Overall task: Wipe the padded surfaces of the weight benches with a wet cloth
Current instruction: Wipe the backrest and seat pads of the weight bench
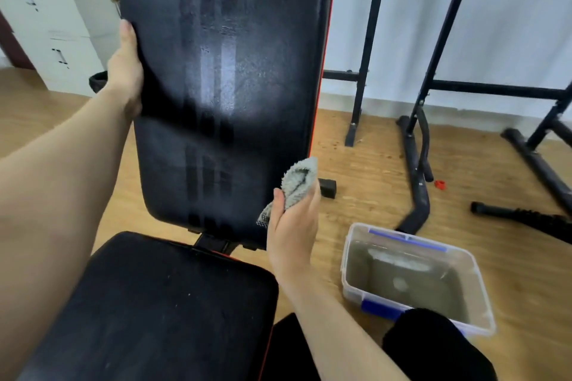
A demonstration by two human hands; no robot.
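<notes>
We see the left hand (125, 71) gripping the left edge of the upright back pad (223, 71), thumb flat on the front; the fingers are hidden behind it, so we take it as wrapped round. The right hand (294, 226) pinches the bunched grey cloth (297, 184) between thumb and fingers, with most of the cloth sticking out above. The cloth sits at the pad's lower right edge; we can't tell if it's touching or just off it. Shiny streaks run down the middle of the pad and its sides look duller, so we judge it only part wiped. The seat pad (161, 303) below shows specks and looks dry.

Risks:
- The cloth is held by a small pinch. A hard stroke could drag it out of the fingers or fold it over, leaving less of it wiping.
- The pad stands tilted on a hinge. Pushing with the right hand may swing it if the left hand lets go.
- The side strips and the lower corner are easy to miss.
- A drippy cloth could wet the wooden floor (371, 164) and make it slippery.

Around:
- A clear tub (346, 260) of murky water sits on the floor just right of the seat, close to a knee in black (433, 346). A leg shift could knock or slosh it.
- Black rack frames (368, 40) stand behind, well apart.
- A small black block (328, 187) and a red bit (439, 185) lie on the floor.

Nothing blocks the pad face.
</notes>
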